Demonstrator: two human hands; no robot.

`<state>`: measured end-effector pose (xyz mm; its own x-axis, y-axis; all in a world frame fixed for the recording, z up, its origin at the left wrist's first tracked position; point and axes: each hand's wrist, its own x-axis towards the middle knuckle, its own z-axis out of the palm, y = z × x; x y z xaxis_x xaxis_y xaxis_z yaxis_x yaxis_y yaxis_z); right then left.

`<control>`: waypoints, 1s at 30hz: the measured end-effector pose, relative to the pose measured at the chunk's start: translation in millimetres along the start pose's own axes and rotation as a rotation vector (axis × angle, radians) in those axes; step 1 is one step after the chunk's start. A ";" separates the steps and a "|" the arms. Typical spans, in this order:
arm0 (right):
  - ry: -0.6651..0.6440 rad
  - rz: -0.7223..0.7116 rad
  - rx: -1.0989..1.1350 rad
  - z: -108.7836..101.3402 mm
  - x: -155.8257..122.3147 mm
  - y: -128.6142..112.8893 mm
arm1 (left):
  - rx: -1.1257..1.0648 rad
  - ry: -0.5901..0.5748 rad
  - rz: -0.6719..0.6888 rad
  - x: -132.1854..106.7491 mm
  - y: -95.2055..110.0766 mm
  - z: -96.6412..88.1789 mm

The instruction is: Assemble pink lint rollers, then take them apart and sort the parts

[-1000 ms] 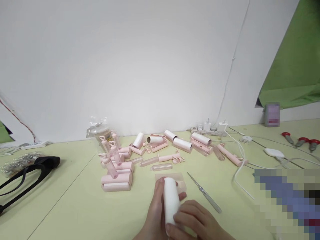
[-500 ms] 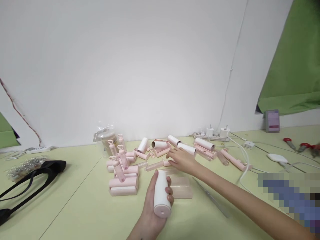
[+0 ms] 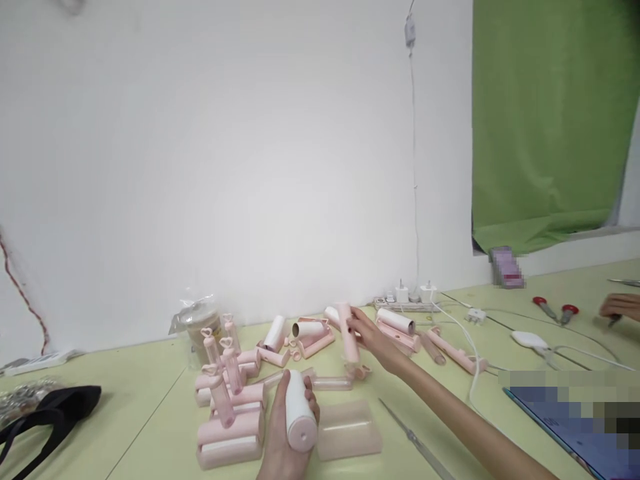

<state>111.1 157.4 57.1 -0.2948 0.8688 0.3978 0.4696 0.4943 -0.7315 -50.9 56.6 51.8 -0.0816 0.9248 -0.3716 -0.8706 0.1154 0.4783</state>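
Note:
My left hand [image 3: 283, 440] is closed round a white roll with a pink end [image 3: 300, 417], held over the near part of the yellow-green table [image 3: 140, 427]. My right hand [image 3: 373, 340] reaches forward and grips a pink handle with a heart-shaped end [image 3: 349, 337], lifted upright above the scatter of pink parts. A translucent pink cover [image 3: 347, 437] lies on the table just right of the left hand. A pile of assembled pink rollers [image 3: 230, 427] sits to the left of that hand.
More white rolls and pink holders [image 3: 395, 323] lie near the wall. A metal pick [image 3: 417, 440] lies at the right front. A power strip [image 3: 407, 303], cables, red-handled tools [image 3: 555, 310] and another person's hand [image 3: 620, 307] are at the right. A black strap [image 3: 45, 413] lies left.
My right hand left the white roll, reached to the parts pile and lifted a pink handle. The left hand kept the roll and tilted it upright. The view tilted upward.

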 end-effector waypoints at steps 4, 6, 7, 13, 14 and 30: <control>-0.009 0.028 0.221 -14.5 -32.8 -32.2 | 0.046 -0.048 0.175 13.6 -15.4 33.9; -0.034 -0.009 0.358 -16.2 -47.3 -46.6 | 0.080 -0.119 0.234 18.7 -28.4 46.5; -0.023 -0.039 0.404 -16.0 -52.8 -52.0 | 0.101 -0.149 0.261 19.9 -35.1 50.4; 0.103 -0.082 0.367 -8.4 -61.2 -57.9 | 0.296 -0.207 0.350 9.9 -57.6 50.0; 0.099 -0.070 0.377 -7.4 -61.1 -57.2 | 0.310 -0.216 0.359 8.1 -58.1 48.4; -0.053 -0.156 0.238 -6.9 -57.4 -39.5 | 0.823 -0.389 0.459 -21.9 -27.0 33.4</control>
<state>115.2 88.2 67.0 -0.3946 0.7769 0.4907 0.2082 0.5958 -0.7757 -9.4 45.3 73.7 -0.0332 0.9793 0.1998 -0.1793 -0.2025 0.9627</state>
